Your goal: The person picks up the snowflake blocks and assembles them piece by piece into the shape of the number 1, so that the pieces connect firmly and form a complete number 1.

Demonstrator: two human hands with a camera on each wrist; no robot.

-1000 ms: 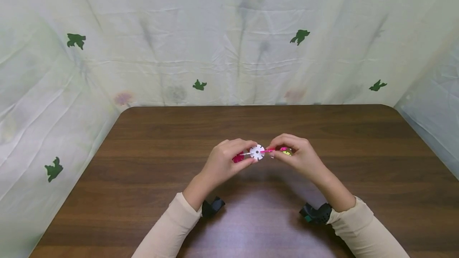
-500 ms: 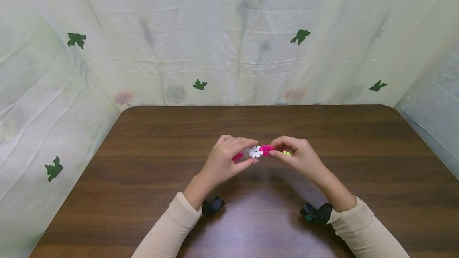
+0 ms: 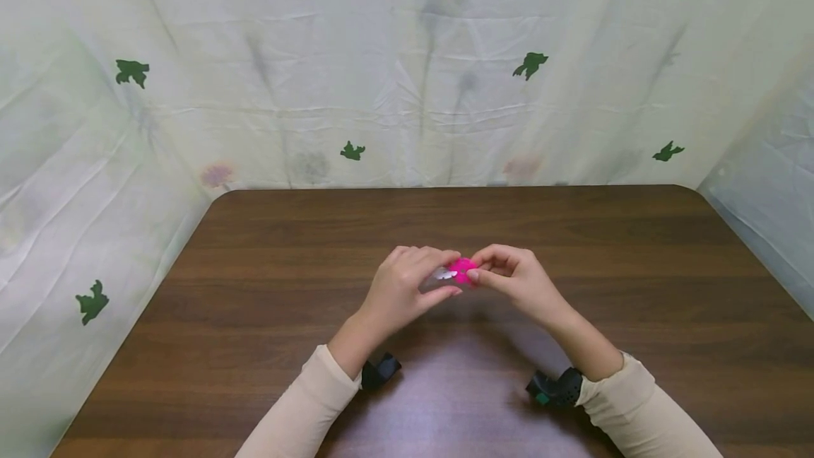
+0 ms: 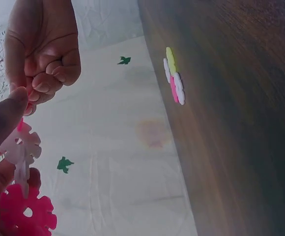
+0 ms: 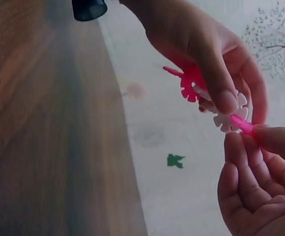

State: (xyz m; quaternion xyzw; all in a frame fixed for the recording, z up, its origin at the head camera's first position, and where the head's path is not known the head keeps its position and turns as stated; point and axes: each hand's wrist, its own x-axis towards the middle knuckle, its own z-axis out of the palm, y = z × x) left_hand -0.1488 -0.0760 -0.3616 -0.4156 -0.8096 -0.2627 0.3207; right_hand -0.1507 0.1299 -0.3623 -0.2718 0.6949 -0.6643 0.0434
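My left hand (image 3: 400, 285) holds a short chain of slotted plastic flower discs between thumb and fingers. A white disc (image 5: 223, 121) is at its right end, and a deep pink disc (image 4: 27, 211) hangs at the other end, with a pale disc seen edge-on between them. My right hand (image 3: 524, 281) pinches a bright pink disc (image 3: 463, 271) between thumb and forefinger. That disc touches the white one; how deep their slots sit together cannot be told. Both hands are raised over the table.
Beyond the hands, several white, pink and yellow discs (image 4: 176, 81) lie together on the brown wooden table (image 3: 305, 232); the right hand hides them in the head view. A pale curtain (image 3: 407, 90) with green bird shapes stands behind. Black wrist cameras (image 3: 556, 387) are strapped to both wrists.
My right hand has shifted slightly left. The bright pink disc turned from edge-on to face-on, while the white disc tilted flatter. The yellow disc on the table went behind the right hand.
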